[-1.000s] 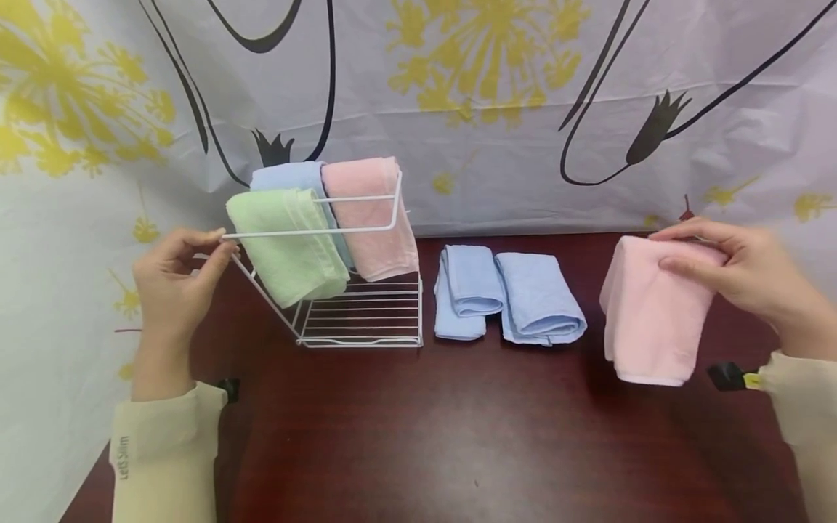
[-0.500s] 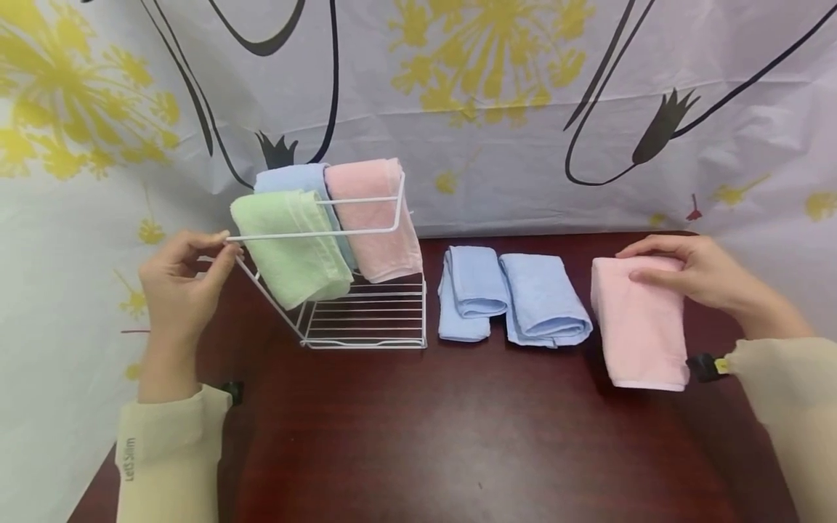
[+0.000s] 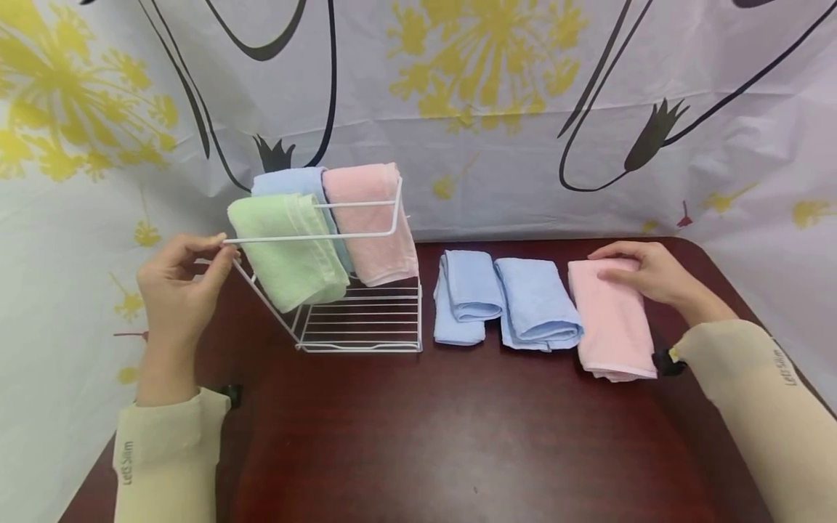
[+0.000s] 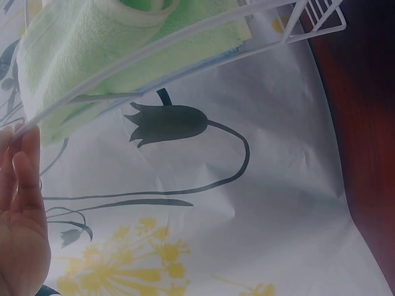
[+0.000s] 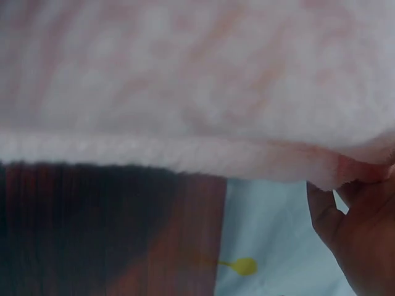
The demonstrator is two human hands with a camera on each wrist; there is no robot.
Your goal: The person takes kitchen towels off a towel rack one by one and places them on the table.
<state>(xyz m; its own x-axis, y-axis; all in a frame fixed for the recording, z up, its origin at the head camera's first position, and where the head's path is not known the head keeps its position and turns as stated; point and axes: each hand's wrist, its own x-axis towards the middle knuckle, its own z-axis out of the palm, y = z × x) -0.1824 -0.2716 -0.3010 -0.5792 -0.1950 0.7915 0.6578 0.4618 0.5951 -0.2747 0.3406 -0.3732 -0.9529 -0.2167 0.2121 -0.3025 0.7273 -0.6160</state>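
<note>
My left hand (image 3: 183, 283) pinches the upper front left corner of a white wire rack (image 3: 362, 349) between thumb and fingers. Folded towels fill the rack's upper basket: a green towel (image 3: 284, 254) in front, a blue towel (image 3: 288, 181) behind it, and a pink towel (image 3: 369, 225) to the right. Over on the right, my right hand (image 3: 654, 280) holds another folded pink towel (image 3: 615, 327) by its far edge. This towel is low at the table, right beside a folded blue towel. The right wrist view shows its pink cloth (image 5: 185, 80) close up, with the thumb and fingers at its edge.
Two folded blue towels, a left one (image 3: 469, 287) and a right one (image 3: 539, 301), lie side by side between rack and right hand. Everything stands on a dark red wooden table (image 3: 418, 436). A flower-patterned white cloth (image 3: 497, 174) hangs behind and at the left.
My right hand has carried the pink towel leftward and down, close against the right blue towel. The left hand keeps its grip on the rack, which has not moved.
</note>
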